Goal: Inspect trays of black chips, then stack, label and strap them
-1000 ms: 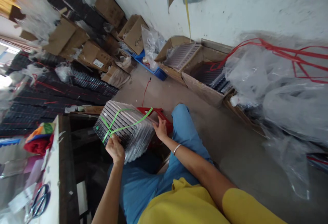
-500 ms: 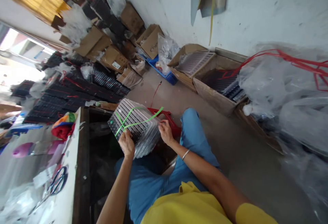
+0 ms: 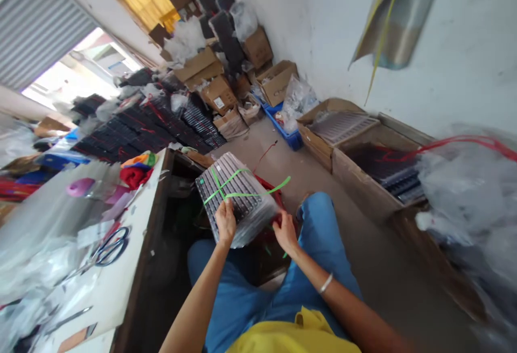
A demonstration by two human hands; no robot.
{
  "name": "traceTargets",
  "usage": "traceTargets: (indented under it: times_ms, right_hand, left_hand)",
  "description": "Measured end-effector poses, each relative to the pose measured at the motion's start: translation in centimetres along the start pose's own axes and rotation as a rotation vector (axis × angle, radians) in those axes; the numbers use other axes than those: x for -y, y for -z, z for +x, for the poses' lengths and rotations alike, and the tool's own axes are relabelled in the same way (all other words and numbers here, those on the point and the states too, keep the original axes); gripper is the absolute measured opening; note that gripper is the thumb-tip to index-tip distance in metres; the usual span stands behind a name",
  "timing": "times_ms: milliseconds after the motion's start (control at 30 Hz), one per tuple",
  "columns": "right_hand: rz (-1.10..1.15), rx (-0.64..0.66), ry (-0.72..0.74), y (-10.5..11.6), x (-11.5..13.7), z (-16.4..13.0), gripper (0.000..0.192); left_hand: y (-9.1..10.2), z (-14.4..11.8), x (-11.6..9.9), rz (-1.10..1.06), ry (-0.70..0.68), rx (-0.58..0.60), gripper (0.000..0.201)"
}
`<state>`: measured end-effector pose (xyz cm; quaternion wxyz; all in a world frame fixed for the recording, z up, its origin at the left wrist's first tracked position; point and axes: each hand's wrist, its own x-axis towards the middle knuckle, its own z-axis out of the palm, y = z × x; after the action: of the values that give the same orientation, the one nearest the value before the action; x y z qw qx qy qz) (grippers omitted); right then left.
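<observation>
Left hand (image 3: 225,222) clamped on tray bundle (image 3: 236,198), right hand (image 3: 285,233) pinching its 4 o'clock edge — green strap (image 3: 246,194) loose, stack liable to slide.

Daylight floods in from the open doorway (image 3: 72,78) at upper left, which is blown out to near white. The white wall (image 3: 323,29) is evenly lit with soft, weak shadows; the space under the table (image 3: 133,234) is dark. Edges are stretched and tilted, and the plastic bags (image 3: 476,202) at right and the clutter at left are smeared by blur.
</observation>
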<state>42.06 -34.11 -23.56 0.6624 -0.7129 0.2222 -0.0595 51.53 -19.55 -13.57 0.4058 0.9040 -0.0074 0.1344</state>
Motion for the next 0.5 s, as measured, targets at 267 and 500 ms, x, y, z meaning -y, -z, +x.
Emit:
traceTargets:
  times_ms: [267, 500]
  right_hand:
    - [-0.049, 0.582, 0.112, 1.9, 4.4, -4.4, 0.03]
    - [-0.1, 0.545, 0.46, -0.1, 10.3, -1.4, 0.018]
  left_hand:
    - [0.5, -0.2, 0.3, -0.07, -0.065, 0.153, 0.026]
    - [2.3, 0.7, 1.0, -0.114, -0.178, 0.325, 0.027]
